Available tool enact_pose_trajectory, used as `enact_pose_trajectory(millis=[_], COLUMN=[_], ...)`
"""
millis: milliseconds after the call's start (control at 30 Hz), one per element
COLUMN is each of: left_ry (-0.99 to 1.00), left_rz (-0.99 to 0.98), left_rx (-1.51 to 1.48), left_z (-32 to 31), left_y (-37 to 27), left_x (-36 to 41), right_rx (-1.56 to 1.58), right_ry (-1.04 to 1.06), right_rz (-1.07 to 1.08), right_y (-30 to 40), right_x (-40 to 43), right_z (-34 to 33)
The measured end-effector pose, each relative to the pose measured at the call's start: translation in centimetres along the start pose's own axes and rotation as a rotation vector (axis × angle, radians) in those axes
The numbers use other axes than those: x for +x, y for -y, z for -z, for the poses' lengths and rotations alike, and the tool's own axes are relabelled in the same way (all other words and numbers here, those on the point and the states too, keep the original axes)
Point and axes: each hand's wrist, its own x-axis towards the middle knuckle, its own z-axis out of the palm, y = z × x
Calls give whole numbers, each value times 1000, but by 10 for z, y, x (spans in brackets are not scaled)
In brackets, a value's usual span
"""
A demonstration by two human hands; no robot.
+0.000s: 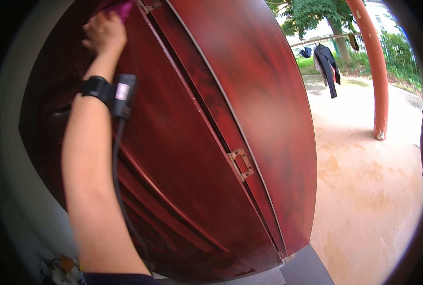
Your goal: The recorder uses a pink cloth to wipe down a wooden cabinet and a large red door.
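Observation:
My left hand (106, 34) is raised at the upper left, its fingers bent around a bunched magenta cloth (120, 10). Part of the cloth is hidden by the hand, and both look blurred. They are against or just in front of a dark red wood-grain door (183, 149) with carved mouldings. A black strap (96, 86) circles my left wrist and carries a small black device (124, 96) with a cable. My right hand is out of view.
A metal hinge (241, 164) sits along the gap beside the red door frame (261, 107). Outside, an orange-red post (375, 71) stands on paving (354, 199), with clothes (326, 64) hanging from a pole. Cluttered items (65, 270) lie at lower left.

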Motion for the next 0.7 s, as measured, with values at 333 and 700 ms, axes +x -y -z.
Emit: enact_pose_trajectory(millis=[333, 700], left_ry=[18, 178], left_rz=[-198, 40], left_rx=[75, 12], left_z=[-26, -36], left_y=[-56, -159], left_x=[8, -69], right_rx=[12, -232], right_ry=[-15, 40], right_rz=[26, -69], right_y=[7, -93], right_x=[21, 42], right_z=[-6, -10])
